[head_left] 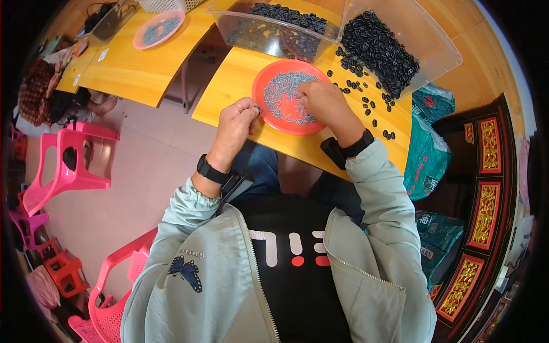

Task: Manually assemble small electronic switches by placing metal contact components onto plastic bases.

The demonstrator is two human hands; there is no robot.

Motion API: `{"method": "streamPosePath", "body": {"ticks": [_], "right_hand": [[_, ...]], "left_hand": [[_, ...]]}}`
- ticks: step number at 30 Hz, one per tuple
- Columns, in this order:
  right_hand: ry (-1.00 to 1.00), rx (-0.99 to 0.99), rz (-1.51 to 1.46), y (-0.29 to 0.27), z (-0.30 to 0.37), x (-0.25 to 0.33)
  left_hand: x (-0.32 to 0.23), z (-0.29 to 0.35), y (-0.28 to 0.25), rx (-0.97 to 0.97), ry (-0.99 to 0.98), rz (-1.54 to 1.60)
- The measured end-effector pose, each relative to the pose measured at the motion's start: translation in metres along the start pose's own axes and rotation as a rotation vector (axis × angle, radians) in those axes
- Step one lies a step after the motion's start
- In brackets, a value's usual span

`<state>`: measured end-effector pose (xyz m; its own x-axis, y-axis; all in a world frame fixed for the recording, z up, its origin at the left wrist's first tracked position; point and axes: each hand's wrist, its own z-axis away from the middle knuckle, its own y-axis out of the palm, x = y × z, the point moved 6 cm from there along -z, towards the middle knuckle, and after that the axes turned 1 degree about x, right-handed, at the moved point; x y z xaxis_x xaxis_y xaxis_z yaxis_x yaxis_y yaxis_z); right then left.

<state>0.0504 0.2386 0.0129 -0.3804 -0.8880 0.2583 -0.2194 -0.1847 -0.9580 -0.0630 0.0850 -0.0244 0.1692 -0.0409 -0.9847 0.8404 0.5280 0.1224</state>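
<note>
A round red plate (260,86) near the table's front edge holds many small, slim grey metal pieces, perhaps screws or pins (278,91). Over its right half, my right hand (327,104) has its fingertips closed down among those pieces; what they hold, if anything, is hidden. My left hand (235,123) is pinched at the plate's left rim, with a small dark piece (258,109) between thumb and finger. Black oval pieces with slots (373,104) lie loose to the right of the plate.
Behind the plate stands a clear bin (231,28) of black pieces; another clear bin (443,51) is tipped toward the table, spilling more. A pink plate (137,40) sits on the far-left table. Teal sacks (429,154) stand right; pink chairs (86,151) left. Another person (37,94) sits far left.
</note>
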Motion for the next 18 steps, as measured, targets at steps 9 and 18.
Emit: {"method": "streamPosePath", "body": {"ticks": [9,18], "right_hand": [[-0.136,0.067,-0.089,0.011,-0.001,0.01],[-0.209,0.156,0.01,0.024,-0.006,0.028]], "left_hand": [[-0.001,0.0,0.002,0.006,0.009,0.012],[0.001,0.0,0.001,0.011,0.011,0.002]]}}
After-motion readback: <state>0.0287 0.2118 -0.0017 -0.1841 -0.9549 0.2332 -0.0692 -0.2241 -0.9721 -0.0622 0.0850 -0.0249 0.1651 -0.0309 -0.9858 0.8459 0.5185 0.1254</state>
